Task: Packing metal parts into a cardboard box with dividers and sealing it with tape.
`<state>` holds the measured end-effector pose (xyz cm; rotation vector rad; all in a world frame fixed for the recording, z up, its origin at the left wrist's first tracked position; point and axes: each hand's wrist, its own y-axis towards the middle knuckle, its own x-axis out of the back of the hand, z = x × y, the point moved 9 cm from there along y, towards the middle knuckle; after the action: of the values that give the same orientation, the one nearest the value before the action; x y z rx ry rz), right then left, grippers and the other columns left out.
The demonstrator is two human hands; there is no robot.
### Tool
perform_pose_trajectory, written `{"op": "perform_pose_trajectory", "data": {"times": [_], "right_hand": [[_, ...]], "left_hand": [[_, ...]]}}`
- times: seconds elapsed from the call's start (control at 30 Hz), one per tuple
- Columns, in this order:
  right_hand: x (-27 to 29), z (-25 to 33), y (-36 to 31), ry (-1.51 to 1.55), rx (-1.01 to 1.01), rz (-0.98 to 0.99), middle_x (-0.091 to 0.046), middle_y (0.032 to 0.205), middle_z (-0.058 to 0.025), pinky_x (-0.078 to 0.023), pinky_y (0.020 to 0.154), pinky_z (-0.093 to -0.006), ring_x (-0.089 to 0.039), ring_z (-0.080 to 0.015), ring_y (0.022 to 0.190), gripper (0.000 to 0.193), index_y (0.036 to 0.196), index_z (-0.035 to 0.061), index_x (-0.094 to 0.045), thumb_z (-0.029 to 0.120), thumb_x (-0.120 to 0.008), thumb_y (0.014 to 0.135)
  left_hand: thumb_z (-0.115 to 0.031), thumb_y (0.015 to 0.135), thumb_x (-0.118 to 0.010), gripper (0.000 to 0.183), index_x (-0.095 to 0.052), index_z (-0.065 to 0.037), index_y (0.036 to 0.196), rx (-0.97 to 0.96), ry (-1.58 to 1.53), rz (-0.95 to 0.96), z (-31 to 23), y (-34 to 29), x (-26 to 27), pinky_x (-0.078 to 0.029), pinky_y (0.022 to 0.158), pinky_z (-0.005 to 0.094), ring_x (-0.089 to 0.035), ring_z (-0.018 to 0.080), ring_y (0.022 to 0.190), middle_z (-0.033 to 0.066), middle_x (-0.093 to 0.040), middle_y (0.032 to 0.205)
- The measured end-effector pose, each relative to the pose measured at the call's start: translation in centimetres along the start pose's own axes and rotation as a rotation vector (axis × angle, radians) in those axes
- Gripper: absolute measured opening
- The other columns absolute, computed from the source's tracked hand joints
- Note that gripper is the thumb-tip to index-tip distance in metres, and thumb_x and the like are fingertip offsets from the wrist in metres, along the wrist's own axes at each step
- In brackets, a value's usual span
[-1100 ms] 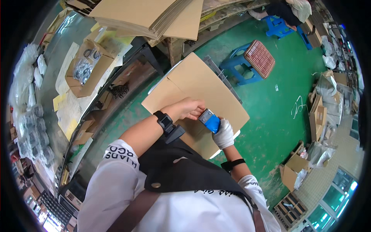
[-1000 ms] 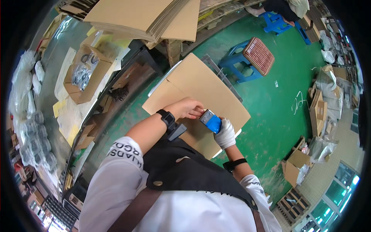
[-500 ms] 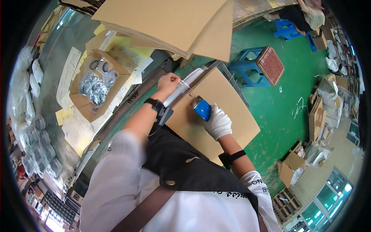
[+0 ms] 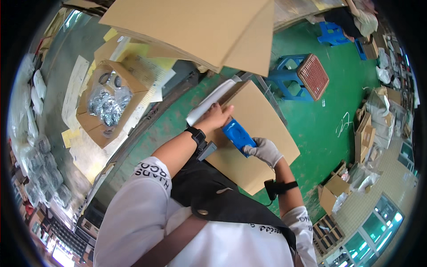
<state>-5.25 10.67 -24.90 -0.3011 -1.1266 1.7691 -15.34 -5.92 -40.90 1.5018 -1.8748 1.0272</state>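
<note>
My gloved right hand [image 4: 266,152] grips one end of a blue hand-held tool [image 4: 239,136] that looks like a tape dispenser. The tool lies slantwise over a flat cardboard box [image 4: 271,127] in front of me, its other end close to my left fingers. Bare, my left hand [image 4: 217,118] rests with fingers stretched out at the box's left edge. Whether tape lies beneath those fingers is hidden. Along that edge, just beyond the left hand, runs a long white strip or sheet [image 4: 212,100].
A stack of cardboard sheets [image 4: 187,31] juts out ahead. At left, an open carton [image 4: 91,124] of plastic-bagged parts stands on papers on a bench. A blue stool [image 4: 289,80] with a brown woven seat stands on the green floor to the right. Another person [image 4: 362,22] is at the far right.
My left hand has come down toward me from beyond the box edge, its fingers uncurling onto the edge. My right hand has drawn the blue tool nearer and turned it.
</note>
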Motion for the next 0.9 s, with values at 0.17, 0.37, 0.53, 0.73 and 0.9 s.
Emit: {"op": "perform_pose_trajectory", "data": {"times": [0.17, 0.37, 0.53, 0.73, 0.9], "right_hand": [[0.2, -3.4, 0.8, 0.201, 0.031, 0.004, -0.063, 0.065, -0.0098, -0.048, 0.060, -0.0315, -0.060, -0.0151, 0.061, 0.057, 0.082, -0.0040, -0.069, 0.053, -0.068, 0.078], [2.9, -10.9, -6.1, 0.172, 0.007, -0.167, -0.062, 0.063, -0.0107, -0.049, 0.061, -0.0347, -0.060, -0.0168, 0.060, 0.060, 0.086, -0.0054, -0.069, 0.054, -0.065, 0.079], [4.3, -29.6, -20.3, 0.349, -0.225, -0.185, -0.062, 0.067, -0.0047, -0.045, 0.054, -0.0266, -0.054, -0.0101, 0.059, 0.049, 0.087, -0.0070, -0.069, 0.042, -0.069, 0.081], [4.3, -42.2, -27.4, 0.380, -0.286, -0.329, -0.064, 0.064, -0.0108, -0.048, 0.053, -0.0304, -0.062, -0.0173, 0.056, 0.047, 0.083, -0.0032, -0.069, 0.044, -0.067, 0.080], [5.2, -35.0, -18.3, -0.369, -0.390, -0.385, -0.066, 0.081, -0.0235, -0.052, 0.074, -0.0420, -0.066, -0.0393, 0.078, 0.055, 0.086, 0.0010, -0.070, 0.052, -0.050, 0.080]], "left_hand": [[-0.053, 0.095, -0.044, 0.059, -0.060, 0.003, 0.097, 0.046, -0.537, 0.642, -5.5, 0.2, 0.5, -0.050, 0.057, 0.0365, -0.064, 0.0211, 0.060, 0.0117, -0.065, 0.068], [-0.050, 0.093, -0.043, 0.072, -0.029, 0.002, 0.142, -0.245, 0.453, -0.115, -11.9, -6.5, 2.6, -0.021, 0.112, 0.0471, -0.028, 0.0323, 0.137, 0.0220, -0.032, 0.145], [-0.040, 0.092, -0.045, 0.068, -0.026, -0.004, 0.146, -0.830, 0.488, 0.321, -23.3, -27.4, -10.9, -0.008, 0.116, 0.0467, -0.012, 0.0285, 0.144, 0.0103, -0.021, 0.154], [-0.045, 0.095, -0.039, 0.065, -0.029, -0.007, 0.146, -1.263, 0.733, 0.381, -28.0, -37.2, -16.7, 0.002, 0.116, 0.0443, -0.003, 0.0227, 0.146, 0.0066, -0.016, 0.157], [-0.040, 0.094, -0.041, 0.049, -0.056, -0.010, 0.130, -1.527, 1.363, 0.616, -30.7, -38.6, -18.8, 0.002, 0.116, 0.0504, -0.013, 0.0260, 0.144, 0.0058, -0.033, 0.151]]}}
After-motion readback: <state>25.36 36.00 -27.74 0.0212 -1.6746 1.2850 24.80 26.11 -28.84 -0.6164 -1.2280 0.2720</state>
